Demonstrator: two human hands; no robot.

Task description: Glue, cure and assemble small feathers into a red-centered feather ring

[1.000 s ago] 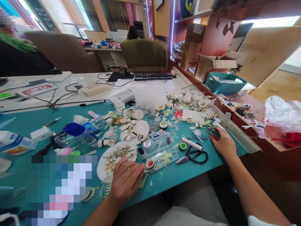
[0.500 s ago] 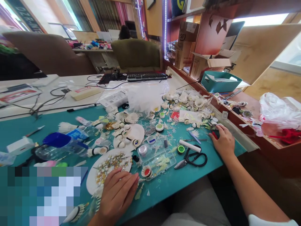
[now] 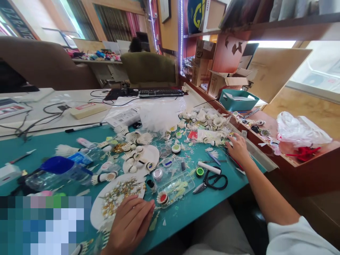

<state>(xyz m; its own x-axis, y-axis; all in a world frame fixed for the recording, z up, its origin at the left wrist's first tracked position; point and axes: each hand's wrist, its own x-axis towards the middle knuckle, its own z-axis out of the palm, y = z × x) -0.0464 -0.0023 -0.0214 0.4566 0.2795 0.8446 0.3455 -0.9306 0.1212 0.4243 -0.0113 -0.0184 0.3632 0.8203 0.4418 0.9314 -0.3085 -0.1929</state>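
My left hand (image 3: 130, 222) rests at the near edge of the teal mat, fingers together and bent. Whatever may be between its fingertips is hidden. Beside it stand a white plate (image 3: 96, 209) of gold and pearl beads and a cut shuttlecock (image 3: 162, 198) with a red centre. My right hand (image 3: 238, 149) reaches to the mat's right side, fingers apart at the edge of a heap of shuttlecocks (image 3: 198, 115) and scraps. A red-handled tool (image 3: 236, 162) lies below that palm, partly covered. Black-handled scissors (image 3: 212, 181) and a green-lidded pot (image 3: 199, 172) lie between my hands.
A clear compartment box (image 3: 180, 187) holds pale green pieces. Another white plate (image 3: 152, 156) bears shuttlecocks. At left are a blue-topped clear container (image 3: 62, 166) and a craft knife (image 3: 22, 156). A keyboard (image 3: 161, 92) lies behind; a teal basket (image 3: 237, 101) stands on the right ledge.
My right hand has moved away from the red-handled tool, forward to the small things by the heap. My left hand has stayed by the bead plate. The view has shifted slightly.
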